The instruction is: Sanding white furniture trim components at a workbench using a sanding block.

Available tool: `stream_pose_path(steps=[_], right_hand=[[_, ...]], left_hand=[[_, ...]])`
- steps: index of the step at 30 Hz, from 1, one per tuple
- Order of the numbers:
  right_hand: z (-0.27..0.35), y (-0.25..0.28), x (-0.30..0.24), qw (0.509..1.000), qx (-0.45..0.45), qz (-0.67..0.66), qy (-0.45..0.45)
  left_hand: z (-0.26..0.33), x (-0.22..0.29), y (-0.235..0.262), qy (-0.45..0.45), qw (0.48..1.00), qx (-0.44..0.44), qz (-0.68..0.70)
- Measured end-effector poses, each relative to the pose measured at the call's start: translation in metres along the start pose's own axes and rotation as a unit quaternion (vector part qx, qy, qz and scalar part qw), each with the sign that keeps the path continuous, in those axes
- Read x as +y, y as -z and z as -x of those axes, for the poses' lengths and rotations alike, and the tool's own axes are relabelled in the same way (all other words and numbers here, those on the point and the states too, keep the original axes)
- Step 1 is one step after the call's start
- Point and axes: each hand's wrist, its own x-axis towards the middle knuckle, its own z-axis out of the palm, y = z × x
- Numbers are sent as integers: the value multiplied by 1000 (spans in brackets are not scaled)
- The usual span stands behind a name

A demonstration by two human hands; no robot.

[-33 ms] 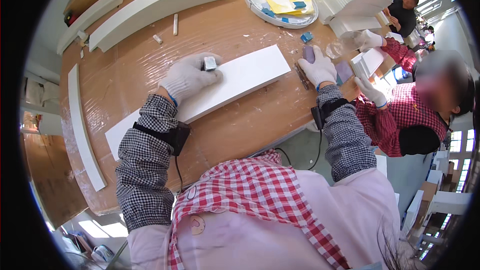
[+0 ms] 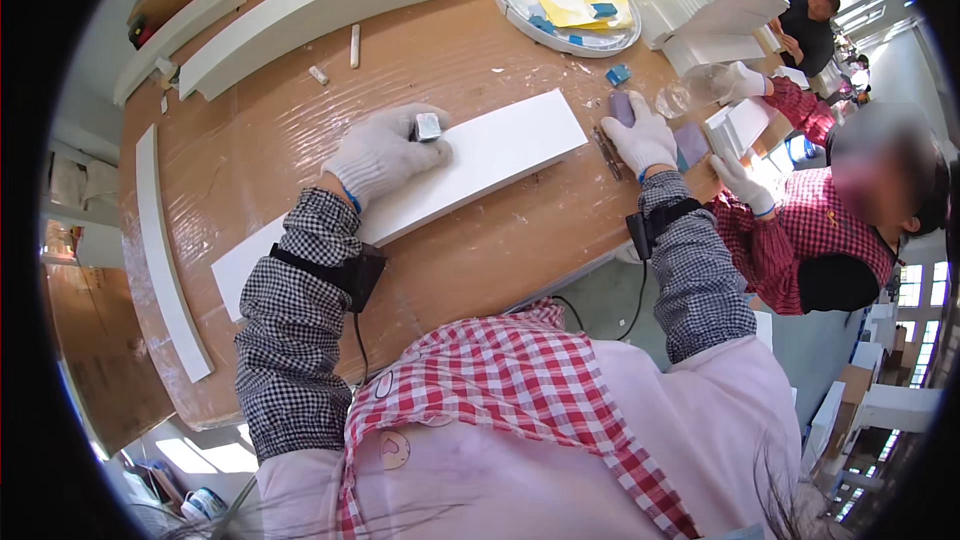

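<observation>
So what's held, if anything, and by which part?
Left hand: small block, by its sides. Right hand touches the purple block, near end; grip unclear.

No legible text, no readable labels, no readable numbers, no legible signs, on any visible surface

A long, flat white board [image 2: 510, 145] lies broad face up on the worktop [image 2: 480, 250], slanting from lower left to upper right, its near long edge showing and part of its length covered from view. A small block [image 2: 427, 127] with a pale grey face and darker sides sits in the left grip [image 2: 385, 155], over the board. A rounded purple block [image 2: 621, 108] is under the fingers of the right grip [image 2: 642, 140], beyond the board's right end and apart from it.
</observation>
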Motion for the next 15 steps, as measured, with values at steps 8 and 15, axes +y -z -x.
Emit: stream_pose_path(steps=[8,15], right_hand=[[90,24,-31,933,142,-74,323],[103,33,-77,945,79,-7,318]], left_hand=[[-6,-9,11,13,998,-37,40],[-10,-5,9,-31,998,-27,-42]])
